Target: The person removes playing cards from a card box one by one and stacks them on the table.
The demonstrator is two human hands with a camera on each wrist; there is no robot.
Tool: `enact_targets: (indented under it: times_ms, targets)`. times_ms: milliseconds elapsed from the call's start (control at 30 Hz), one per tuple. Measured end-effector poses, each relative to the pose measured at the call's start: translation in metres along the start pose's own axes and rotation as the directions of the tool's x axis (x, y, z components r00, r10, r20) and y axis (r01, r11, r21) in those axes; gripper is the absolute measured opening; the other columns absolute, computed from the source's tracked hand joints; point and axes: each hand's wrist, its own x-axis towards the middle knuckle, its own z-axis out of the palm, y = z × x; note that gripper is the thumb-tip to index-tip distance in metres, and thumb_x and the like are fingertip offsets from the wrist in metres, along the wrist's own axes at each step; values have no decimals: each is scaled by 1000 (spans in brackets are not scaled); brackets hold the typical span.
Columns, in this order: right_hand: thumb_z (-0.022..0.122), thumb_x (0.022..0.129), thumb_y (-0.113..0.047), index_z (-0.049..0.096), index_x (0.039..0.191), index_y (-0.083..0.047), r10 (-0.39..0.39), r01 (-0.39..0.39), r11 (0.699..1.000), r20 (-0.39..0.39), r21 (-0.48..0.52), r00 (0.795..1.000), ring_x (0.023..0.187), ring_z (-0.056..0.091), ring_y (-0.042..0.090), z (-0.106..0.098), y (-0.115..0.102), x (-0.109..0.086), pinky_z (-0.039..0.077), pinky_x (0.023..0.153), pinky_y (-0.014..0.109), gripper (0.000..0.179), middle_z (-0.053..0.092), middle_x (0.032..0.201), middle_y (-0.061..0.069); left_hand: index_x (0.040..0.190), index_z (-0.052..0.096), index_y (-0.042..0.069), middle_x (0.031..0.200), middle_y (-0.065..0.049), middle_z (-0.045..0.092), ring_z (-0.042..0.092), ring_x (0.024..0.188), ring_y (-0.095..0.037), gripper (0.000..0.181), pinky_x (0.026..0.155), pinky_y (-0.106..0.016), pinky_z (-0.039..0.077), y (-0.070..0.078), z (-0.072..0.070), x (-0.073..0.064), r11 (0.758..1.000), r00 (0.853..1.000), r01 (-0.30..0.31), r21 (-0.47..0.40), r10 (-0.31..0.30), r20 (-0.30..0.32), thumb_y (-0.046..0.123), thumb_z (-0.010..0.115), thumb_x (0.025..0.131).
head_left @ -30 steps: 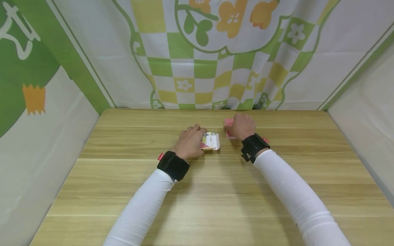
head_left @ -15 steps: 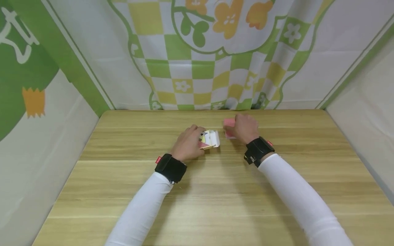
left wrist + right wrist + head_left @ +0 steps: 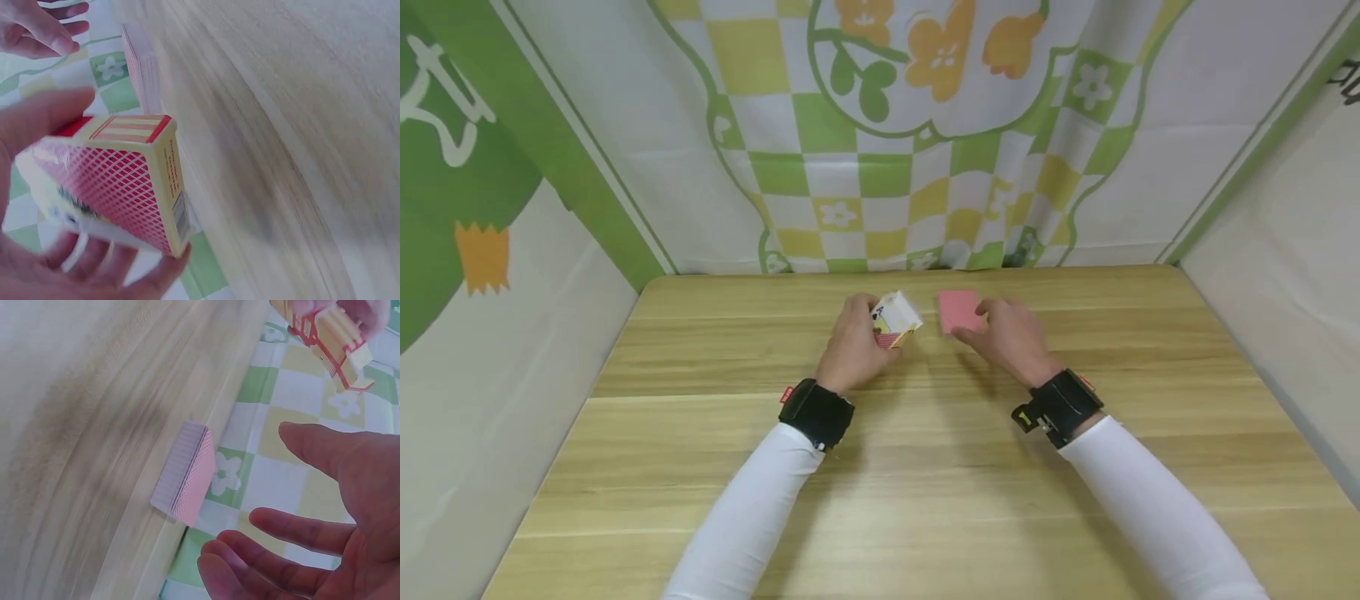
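Note:
My left hand point(image 3: 854, 346) grips a playing-card box point(image 3: 896, 320) between thumb and fingers, tilted above the table. In the left wrist view the box point(image 3: 119, 187) shows a red lattice pattern, a cream edge and a barcode on its side. Its end flap hangs open in the right wrist view, where the box point(image 3: 337, 347) appears at the top. A squared stack of pink-backed playing cards point(image 3: 958, 310) lies on the table to the right of the box. My right hand point(image 3: 1013, 340) hovers beside the stack, fingers spread and apart from the cards point(image 3: 182, 474).
The wooden table point(image 3: 925, 500) spreads out in front of me. At its far edge hangs a green, yellow and white checked curtain point(image 3: 880, 175) with flowers. Pale fabric panels point(image 3: 1285, 208) stand at both sides.
My left hand has lifted and tilted the card box off the table. My right hand has let go of the card stack and drawn back to the right, leaving the cards in place.

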Motion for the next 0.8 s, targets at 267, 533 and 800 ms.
enact_targets:
  times_ms: [267, 533, 800]
  targets:
    - [64, 76, -54, 63, 107, -2, -13, 13, 1000, 8, -19, 1000, 86, 60, 28, 0, 1, -3, 45, 65, 40, 60, 64, 95, 14, 113, 35, 1, 100, -11, 41, 51, 85, -28, 81, 63, -39, 44, -5, 1, 9, 947, 943, 297, 126, -269, -197, 46, 77, 61]
    - [64, 76, -53, 62, 109, -2, -15, 16, 1000, 26, -23, 1000, 84, 60, 31, 3, -1, -2, 45, 63, 41, 61, 64, 98, 15, 124, 31, -6, 109, -19, 44, 53, 91, -36, 95, 69, -43, 43, -14, 2, 21, 818, 883, 467, 335, -446, -143, 62, 66, 67]
    - [63, 76, -55, 61, 111, -2, -18, 20, 999, 50, -45, 999, 90, 60, 34, 3, -6, -1, 46, 67, 43, 63, 63, 105, 17, 117, 33, -8, 95, -17, 46, 54, 81, -29, 95, 64, -37, 43, -21, 5, 34, 697, 847, 475, 537, -528, -63, 67, 61, 67]
